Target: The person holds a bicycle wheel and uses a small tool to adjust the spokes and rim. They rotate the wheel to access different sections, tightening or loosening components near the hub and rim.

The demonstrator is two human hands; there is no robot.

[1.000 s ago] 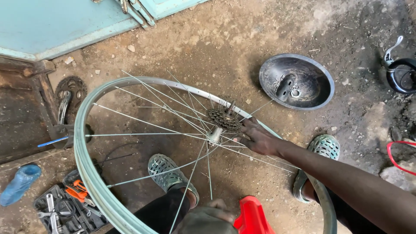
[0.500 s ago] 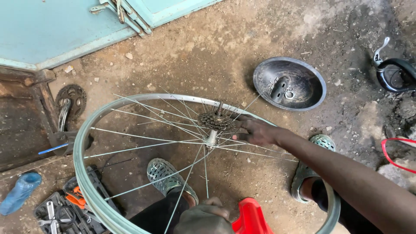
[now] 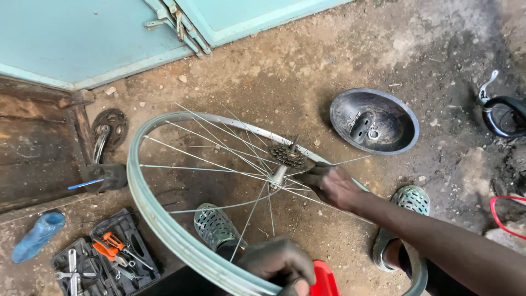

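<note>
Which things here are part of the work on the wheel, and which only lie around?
In use: bicycle wheel, sprocket cluster, right hand, left hand.
Lying about: tool case, dark bowl, crank, blue bottle.

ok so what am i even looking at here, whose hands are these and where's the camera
The camera sits on a person's head and looks down, so the two bare hands are that person's own. There is no machine here.

The left hand, at the bottom of the view, grips the rim of a bicycle wheel that stands tilted over the dirt floor. The right hand reaches in among the spokes by the hub, next to the toothed cog cluster; I cannot tell exactly what its fingers pinch.

Below the wheel you see the person's feet in perforated shoes. Around them lie a dark round bowl-shaped part, an open tool case with orange-handled pliers, a blue plastic bottle, a crank with chainring and a pale blue door.
</note>
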